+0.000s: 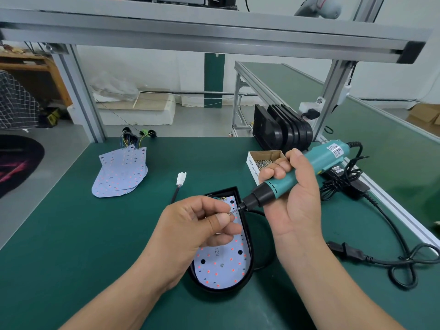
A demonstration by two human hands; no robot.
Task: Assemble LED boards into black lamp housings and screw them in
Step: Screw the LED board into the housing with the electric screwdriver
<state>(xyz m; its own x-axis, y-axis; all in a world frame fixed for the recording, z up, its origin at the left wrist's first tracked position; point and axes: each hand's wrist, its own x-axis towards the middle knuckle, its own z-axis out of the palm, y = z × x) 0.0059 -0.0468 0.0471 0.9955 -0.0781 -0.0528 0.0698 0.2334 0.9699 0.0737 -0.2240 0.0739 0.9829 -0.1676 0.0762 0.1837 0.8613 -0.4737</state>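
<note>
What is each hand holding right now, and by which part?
Right hand grips the electric screwdriver round its teal barrel. Left hand pinches a small screw between thumb and forefinger at the bit's tip.

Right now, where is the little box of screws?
In the head view, the screw box sits right of centre on the green table, behind the right hand gripping the electric screwdriver, in front of the stacked black housings.

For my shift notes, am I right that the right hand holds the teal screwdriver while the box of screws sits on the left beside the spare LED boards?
Not quite: the head view shows the box of screws on the right, by the black housings. The right hand does hold the teal screwdriver.
</note>
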